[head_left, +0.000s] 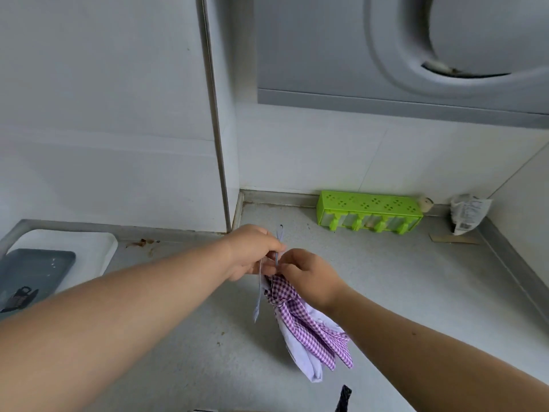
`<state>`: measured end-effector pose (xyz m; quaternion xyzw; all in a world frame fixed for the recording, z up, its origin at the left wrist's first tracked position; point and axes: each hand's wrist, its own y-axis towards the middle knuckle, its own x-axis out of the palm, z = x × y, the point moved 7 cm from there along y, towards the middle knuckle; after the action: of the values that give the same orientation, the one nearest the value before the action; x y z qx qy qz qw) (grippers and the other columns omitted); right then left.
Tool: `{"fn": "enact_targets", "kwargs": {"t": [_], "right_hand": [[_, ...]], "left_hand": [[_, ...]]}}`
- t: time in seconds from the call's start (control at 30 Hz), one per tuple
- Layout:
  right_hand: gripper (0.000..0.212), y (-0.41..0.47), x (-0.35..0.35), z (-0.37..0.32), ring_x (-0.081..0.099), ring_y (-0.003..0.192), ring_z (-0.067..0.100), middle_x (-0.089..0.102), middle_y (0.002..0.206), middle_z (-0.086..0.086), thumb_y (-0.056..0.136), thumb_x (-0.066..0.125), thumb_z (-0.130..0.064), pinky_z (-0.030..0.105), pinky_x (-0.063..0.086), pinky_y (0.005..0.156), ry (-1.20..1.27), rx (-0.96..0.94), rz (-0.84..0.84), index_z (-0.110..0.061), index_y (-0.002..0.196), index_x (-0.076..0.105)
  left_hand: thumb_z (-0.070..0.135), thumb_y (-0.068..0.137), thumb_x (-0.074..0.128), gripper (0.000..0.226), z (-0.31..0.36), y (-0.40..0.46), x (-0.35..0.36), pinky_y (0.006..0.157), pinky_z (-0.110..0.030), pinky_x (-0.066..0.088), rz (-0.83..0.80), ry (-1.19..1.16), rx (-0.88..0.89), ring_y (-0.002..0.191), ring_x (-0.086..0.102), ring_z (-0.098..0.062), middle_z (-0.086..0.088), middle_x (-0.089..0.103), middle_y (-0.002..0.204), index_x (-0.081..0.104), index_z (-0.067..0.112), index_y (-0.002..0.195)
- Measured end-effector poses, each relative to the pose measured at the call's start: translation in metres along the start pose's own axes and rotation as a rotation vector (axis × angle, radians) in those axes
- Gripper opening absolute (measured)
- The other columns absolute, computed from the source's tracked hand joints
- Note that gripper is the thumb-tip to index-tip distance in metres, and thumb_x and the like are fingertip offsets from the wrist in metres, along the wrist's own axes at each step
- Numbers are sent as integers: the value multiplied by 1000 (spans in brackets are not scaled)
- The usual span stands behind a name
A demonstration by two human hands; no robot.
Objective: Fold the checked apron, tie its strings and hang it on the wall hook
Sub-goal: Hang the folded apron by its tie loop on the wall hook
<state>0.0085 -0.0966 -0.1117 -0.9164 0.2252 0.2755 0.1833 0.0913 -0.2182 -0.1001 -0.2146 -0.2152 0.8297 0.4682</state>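
At frame centre, above the bench, the apron hangs folded and bunched; my left hand and right hand pinch its strings, knotting. Hanging remains; no hook visible.

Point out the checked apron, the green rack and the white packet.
checked apron (pixel 309 328): head view, purple-checked folds below the hands.
green rack (pixel 368 203): head view, perforated top face.
white packet (pixel 468 214): head view, printed front.
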Motion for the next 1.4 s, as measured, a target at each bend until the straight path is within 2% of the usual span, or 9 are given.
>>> {"fn": "enact_targets", "kwargs": {"t": [0.27,0.4,0.5,0.63,0.8,0.93,1.13,1.23,1.4], "right_hand": [[23,-9,-22,-40,51,67,2,58,69,-17,95,66,-39,27,42,69,156,-91,2,-25,77,62],[23,-11,-44,-69,59,72,11,67,77,-6,105,55,-27,30,45,72,210,-145,76,-19,84,63],[26,-11,-74,-91,64,69,14,67,71,-2,104,53,-24,33,48,71,304,-182,148,-20,80,61],[25,-15,-110,-130,50,59,10,54,63,-9,103,56,-29,29,43,63,280,-313,169,-22,79,60],[23,-27,-145,-178,59,59,11,60,61,-9,102,59,-28,38,52,68,175,-456,115,-20,81,64],[22,-37,-178,-208,59,57,12,65,62,-4,101,62,-29,32,50,62,88,-536,113,-18,81,65],[21,-52,-218,-247,73,78,26,74,71,-6,101,61,-33,46,61,80,33,-620,111,-18,87,65],[23,-58,-233,-269,73,83,22,77,80,-4,103,59,-34,47,61,86,31,-655,113,-16,90,66],[27,-75,-248,-310,73,78,17,78,81,-2,104,57,-35,35,60,77,-60,-764,115,-12,96,67]], "left_hand": [[12,93,78,19,66,-18,-12,52,-26,56,33,2,91,62,66,-18,-11,67,82,66,6,106],[21,96,77,16,103,-40,-29,43,-23,36,78,218,167,55,44,-14,-9,62,81,69,9,88],[38,99,72,28,133,-68,-38,48,-24,28,85,546,257,52,32,-16,-2,57,73,69,14,86],[54,97,68,31,162,-107,-39,70,-36,35,19,703,324,76,35,-25,1,49,80,74,25,93],[43,99,70,25,192,-139,-45,74,-35,37,96,746,425,71,40,-15,3,50,82,70,18,99],[36,105,63,32,216,-165,-45,67,-30,36,147,549,491,66,34,-15,11,80,100,62,5,106],[35,103,67,26,263,-215,-50,61,-29,34,307,553,580,66,36,-16,8,63,68,67,12,92],[39,93,77,24,283,-239,-55,63,-29,34,334,585,586,75,35,-22,-6,50,82,71,16,95],[28,100,72,11,315,-282,-71,64,-29,37,540,686,625,63,47,-7,0,71,89,72,18,98]]}}
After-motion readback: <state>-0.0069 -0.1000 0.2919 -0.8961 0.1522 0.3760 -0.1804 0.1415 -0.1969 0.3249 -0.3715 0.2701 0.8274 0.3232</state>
